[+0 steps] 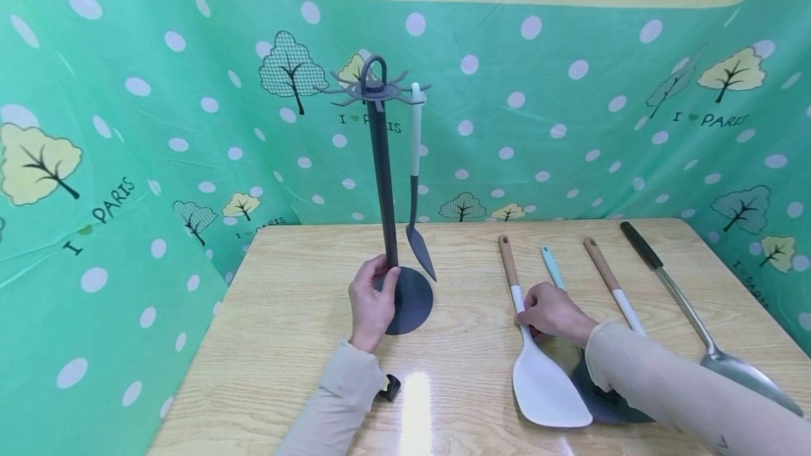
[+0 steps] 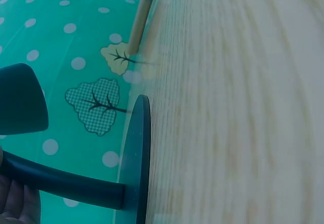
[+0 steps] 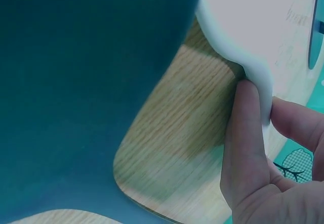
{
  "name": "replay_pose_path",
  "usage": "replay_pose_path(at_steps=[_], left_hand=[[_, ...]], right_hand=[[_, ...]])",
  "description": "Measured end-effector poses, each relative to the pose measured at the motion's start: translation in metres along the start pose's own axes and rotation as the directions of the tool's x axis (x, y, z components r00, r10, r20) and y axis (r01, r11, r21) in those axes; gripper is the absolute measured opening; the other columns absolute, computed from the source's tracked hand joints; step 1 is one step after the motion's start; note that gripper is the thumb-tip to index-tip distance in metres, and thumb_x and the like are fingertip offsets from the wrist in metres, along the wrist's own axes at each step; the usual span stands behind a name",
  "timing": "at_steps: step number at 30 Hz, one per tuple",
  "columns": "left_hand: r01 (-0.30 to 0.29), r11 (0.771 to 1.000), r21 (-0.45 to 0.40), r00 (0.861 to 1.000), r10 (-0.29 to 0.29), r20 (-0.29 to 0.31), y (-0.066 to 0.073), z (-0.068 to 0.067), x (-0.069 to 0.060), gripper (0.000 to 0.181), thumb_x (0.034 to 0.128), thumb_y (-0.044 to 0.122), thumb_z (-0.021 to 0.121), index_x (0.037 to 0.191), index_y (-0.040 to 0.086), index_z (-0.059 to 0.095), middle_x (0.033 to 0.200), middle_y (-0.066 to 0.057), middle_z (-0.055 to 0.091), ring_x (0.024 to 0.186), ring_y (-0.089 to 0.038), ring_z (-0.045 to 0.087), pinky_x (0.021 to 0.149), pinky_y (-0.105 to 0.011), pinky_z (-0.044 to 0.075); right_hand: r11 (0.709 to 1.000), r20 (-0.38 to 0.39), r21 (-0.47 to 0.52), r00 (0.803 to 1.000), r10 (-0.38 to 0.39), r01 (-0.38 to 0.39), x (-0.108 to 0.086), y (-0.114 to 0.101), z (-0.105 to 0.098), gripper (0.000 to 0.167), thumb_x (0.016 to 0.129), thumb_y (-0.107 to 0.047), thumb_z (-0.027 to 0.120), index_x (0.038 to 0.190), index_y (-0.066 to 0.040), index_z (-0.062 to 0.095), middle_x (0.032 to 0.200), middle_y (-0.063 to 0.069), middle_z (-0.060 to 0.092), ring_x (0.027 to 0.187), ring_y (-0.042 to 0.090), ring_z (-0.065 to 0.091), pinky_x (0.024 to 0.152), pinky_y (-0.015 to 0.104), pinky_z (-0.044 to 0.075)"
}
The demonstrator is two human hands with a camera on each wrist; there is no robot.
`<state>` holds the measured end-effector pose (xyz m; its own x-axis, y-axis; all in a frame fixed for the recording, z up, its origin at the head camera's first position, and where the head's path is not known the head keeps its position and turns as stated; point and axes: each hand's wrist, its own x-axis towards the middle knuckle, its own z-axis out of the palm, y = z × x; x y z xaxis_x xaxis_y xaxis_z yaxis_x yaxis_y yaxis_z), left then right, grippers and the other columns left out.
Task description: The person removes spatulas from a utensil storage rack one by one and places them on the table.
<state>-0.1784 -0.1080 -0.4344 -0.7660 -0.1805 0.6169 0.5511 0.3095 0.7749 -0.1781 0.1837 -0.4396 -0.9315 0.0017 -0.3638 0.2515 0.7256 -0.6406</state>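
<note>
A dark utensil stand [image 1: 383, 181] rises from a round base [image 1: 415, 305], with a ring of hooks at its top. My left hand [image 1: 372, 305] grips its pole just above the base; the left wrist view shows curled fingers [image 2: 20, 201] at the pole. From one hook hangs a turner [image 1: 415, 139] with a mint handle and dark blade. On the right, my right hand [image 1: 554, 312] pinches the neck of a white spatula [image 1: 546, 385] with a wooden handle end. The right wrist view shows thumb and fingers on either side of the spatula's white neck [image 3: 264, 92].
Beside the white spatula lie a mint-handled utensil [image 1: 552, 266] with a dark head, a wood-and-white handle [image 1: 602, 262] partly under my right sleeve, and a metal turner [image 1: 684, 301] with a black grip. A small black object [image 1: 391, 388] is by my left cuff. Patterned cloth surrounds the table.
</note>
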Motion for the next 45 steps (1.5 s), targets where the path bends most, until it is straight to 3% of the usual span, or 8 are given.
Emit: replay_pose_path(at_steps=[9, 16, 30, 40, 45], left_hand=[[-0.004, 1.0, 0.01, 1.0, 0.004, 0.0, -0.001, 0.0, 0.0, 0.019, 0.086, -0.006, 0.065, 0.104, -0.008, 0.065, 0.092, -0.021, 0.065, 0.084, -0.033, 0.064, 0.076, -0.047, 0.055], [-0.021, 1.0, 0.013, 1.0, 0.021, -0.006, -0.002, 0.001, 0.0, 0.019, 0.0857, -0.007, 0.065, 0.104, -0.009, 0.065, 0.091, -0.021, 0.065, 0.083, -0.033, 0.064, 0.075, -0.047, 0.055], [-0.029, 1.0, 0.009, 1.0, 0.029, -0.007, -0.003, 0.0, 0.0, 0.019, 0.0855, -0.007, 0.065, 0.104, -0.01, 0.064, 0.091, -0.021, 0.065, 0.082, -0.033, 0.063, 0.074, -0.047, 0.055], [-0.027, 1.0, 0.007, 1.0, 0.027, -0.011, -0.001, 0.0, 0.0, 0.019, 0.0851, -0.008, 0.065, 0.104, -0.01, 0.065, 0.09, -0.022, 0.065, 0.082, -0.034, 0.064, 0.074, -0.049, 0.055], [-0.03, 1.0, 0.009, 1.0, 0.03, -0.007, -0.002, 0.0, 0.001, 0.019, 0.0854, -0.007, 0.065, 0.104, -0.009, 0.065, 0.091, -0.022, 0.065, 0.082, -0.034, 0.064, 0.074, -0.048, 0.055]], right_hand=[[1.0, -0.001, -0.014, 1.0, -0.013, 0.013, -0.003, -0.004, -0.008, 0.013, 0.086, -0.007, 0.068, 0.08, -0.002, 0.058, 0.072, 0.01, 0.06, 0.06, 0.018, 0.061, 0.055, 0.031, 0.056], [0.992, 0.009, 0.123, 1.0, -0.03, 0.029, -0.008, -0.015, -0.024, 0.013, 0.089, -0.009, 0.065, 0.09, 0.002, 0.058, 0.083, 0.016, 0.061, 0.066, 0.021, 0.063, 0.059, 0.034, 0.057], [0.958, 0.003, 0.26, 0.991, -0.131, 0.125, -0.017, -0.033, -0.042, 0.021, 0.094, -0.012, 0.057, 0.105, 0.005, 0.055, 0.102, 0.023, 0.061, 0.073, 0.024, 0.065, 0.069, 0.036, 0.058], [0.927, -0.04, 0.331, 0.984, -0.173, 0.176, -0.02, -0.041, -0.041, 0.022, 0.094, -0.015, 0.057, 0.106, 0.004, 0.058, 0.103, 0.022, 0.061, 0.076, 0.026, 0.064, 0.069, 0.036, 0.057], [0.898, -0.104, 0.376, 0.974, -0.203, 0.228, -0.019, -0.044, -0.037, 0.021, 0.093, -0.016, 0.06, 0.103, 0.002, 0.059, 0.091, 0.016, 0.065, 0.076, 0.029, 0.065, 0.067, 0.036, 0.057]])
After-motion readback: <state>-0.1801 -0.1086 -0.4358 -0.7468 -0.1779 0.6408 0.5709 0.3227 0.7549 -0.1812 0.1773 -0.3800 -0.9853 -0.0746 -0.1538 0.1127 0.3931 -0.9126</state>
